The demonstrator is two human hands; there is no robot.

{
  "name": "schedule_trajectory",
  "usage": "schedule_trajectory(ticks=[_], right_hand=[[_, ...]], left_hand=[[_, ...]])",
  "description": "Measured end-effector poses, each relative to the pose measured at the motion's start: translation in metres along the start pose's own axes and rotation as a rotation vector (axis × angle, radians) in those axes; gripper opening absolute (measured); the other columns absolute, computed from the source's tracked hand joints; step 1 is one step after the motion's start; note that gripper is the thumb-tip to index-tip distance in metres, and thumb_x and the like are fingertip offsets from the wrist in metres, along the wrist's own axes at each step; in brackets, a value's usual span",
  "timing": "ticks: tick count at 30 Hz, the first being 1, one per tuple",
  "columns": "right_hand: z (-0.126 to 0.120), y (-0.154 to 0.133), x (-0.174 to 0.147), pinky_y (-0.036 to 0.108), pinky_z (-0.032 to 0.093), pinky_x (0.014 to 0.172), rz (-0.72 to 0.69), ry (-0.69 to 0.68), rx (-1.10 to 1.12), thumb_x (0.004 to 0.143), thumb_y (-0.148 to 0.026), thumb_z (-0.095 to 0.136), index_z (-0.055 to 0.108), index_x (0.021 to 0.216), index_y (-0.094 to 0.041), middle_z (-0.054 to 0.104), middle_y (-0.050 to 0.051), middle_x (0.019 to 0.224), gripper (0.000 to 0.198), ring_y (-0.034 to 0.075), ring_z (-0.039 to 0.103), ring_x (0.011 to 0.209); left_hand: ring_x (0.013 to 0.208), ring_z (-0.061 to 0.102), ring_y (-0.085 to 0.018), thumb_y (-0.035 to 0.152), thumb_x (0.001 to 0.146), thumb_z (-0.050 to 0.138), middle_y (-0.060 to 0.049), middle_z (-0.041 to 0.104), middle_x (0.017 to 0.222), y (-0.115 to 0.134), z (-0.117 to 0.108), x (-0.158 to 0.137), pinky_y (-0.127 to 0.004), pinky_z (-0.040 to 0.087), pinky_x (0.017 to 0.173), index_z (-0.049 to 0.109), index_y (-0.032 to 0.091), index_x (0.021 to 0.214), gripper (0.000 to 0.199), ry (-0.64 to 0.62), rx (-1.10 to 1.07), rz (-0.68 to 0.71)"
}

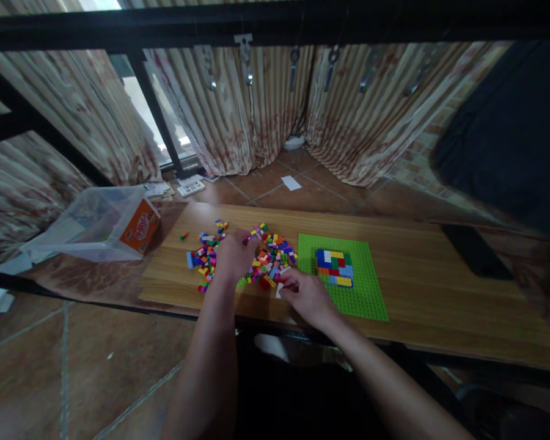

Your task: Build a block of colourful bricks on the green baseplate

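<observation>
A loose heap of small coloured toy bricks is spread on the wooden board. My left hand is over the middle of this heap, its fingers curled down among the bricks; what they pinch, if anything, is hidden. At the heap's near right edge, my right hand is closed, with a white brick at its thumb and fingertips. Just beyond that hand lies a green studded baseplate. A flat block of joined bricks in blue, red, yellow, white and green sits on it.
A clear plastic bin with an orange label stands left of the board. The wooden board runs to the right, where a dark flat object lies. Striped curtains hang behind, and a black metal bar crosses above.
</observation>
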State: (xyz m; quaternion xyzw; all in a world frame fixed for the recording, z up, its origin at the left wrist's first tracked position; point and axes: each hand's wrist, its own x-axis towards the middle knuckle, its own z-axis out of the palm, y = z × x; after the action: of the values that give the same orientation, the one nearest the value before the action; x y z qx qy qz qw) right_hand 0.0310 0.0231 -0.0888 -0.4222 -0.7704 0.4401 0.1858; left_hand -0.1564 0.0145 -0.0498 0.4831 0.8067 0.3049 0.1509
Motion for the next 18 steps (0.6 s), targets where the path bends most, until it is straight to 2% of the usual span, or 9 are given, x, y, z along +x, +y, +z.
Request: schedule_trajectory(ticks=[4,9,12,18], right_hand=[[-0.003,0.003,0.001,0.027,0.048,0.073,-0.034,0.052,-0.077,0.076,-0.008,0.060,0.067,0.092,-0.019,0.070,0.002,0.084,0.021,0.015,0.065,0.076],[-0.012,0.008,0.005,0.030,0.046,0.081,-0.124,0.179,-0.337,0.084,-0.009,0.051,0.069,0.091,-0.018,0.066,0.006,0.091,0.022,0.018,0.062,0.086],[-0.012,0.007,0.010,0.030,0.045,0.081,-0.128,0.175,-0.439,0.086,-0.011,0.051,0.069,0.094,-0.017,0.064,0.009,0.095,0.021,0.020,0.060,0.089],[-0.007,0.003,0.019,0.029,0.044,0.080,-0.073,0.159,-0.506,0.087,-0.019,0.054,0.069,0.093,-0.017,0.062,0.010,0.099,0.016,0.020,0.060,0.087]], left_hand=[[0.077,0.063,-0.018,0.032,0.083,0.050,-0.007,0.072,0.084,-0.006,-0.008,0.002,-0.025,0.045,0.069,0.070,0.013,0.098,0.032,0.021,-0.010,-0.042],[0.075,0.061,-0.018,0.029,0.081,0.051,-0.005,0.070,0.077,-0.013,-0.014,0.001,-0.025,0.044,0.068,0.070,0.014,0.096,0.029,0.053,0.000,-0.087],[0.073,0.060,-0.017,0.028,0.080,0.051,-0.005,0.069,0.074,-0.013,-0.013,0.000,-0.025,0.043,0.067,0.070,0.015,0.092,0.026,0.037,0.005,-0.064],[0.068,0.057,-0.016,0.030,0.081,0.052,-0.003,0.065,0.067,-0.011,-0.013,-0.001,-0.023,0.040,0.061,0.069,0.014,0.088,0.025,-0.005,0.034,-0.049]])
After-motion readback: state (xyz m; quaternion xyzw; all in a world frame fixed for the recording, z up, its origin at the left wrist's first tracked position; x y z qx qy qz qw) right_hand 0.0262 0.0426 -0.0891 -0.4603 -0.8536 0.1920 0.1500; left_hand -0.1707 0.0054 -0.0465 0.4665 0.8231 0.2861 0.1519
